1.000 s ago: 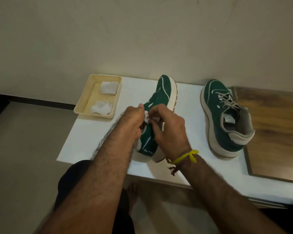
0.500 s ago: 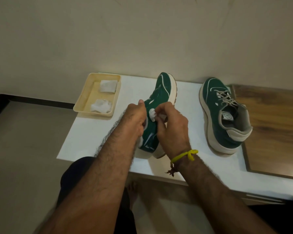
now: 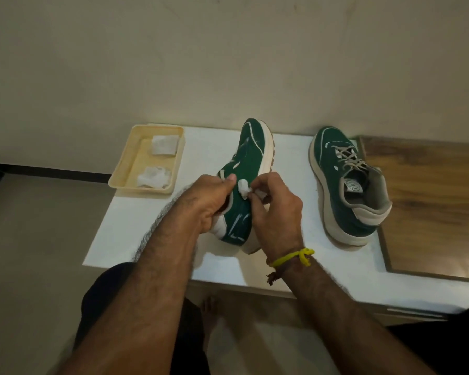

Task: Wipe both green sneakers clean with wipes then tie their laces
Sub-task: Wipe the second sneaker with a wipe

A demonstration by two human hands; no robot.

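A green sneaker with a cream sole lies tipped on its side in the middle of the white table, toe pointing away. My left hand grips its collar and heel from the left. My right hand pinches a small crumpled white wipe and presses it on the shoe's green side. The second green sneaker stands upright to the right, its grey laces loose.
A cream plastic tray at the table's back left holds two white wipes. A wooden board covers the table's right part. A plain wall rises close behind. My legs and a bare foot show below the front edge.
The wipe in my right hand has slid a little along the shoe's side, toward the toe. My left hand keeps the same hold on the collar. The other shoe stays put.
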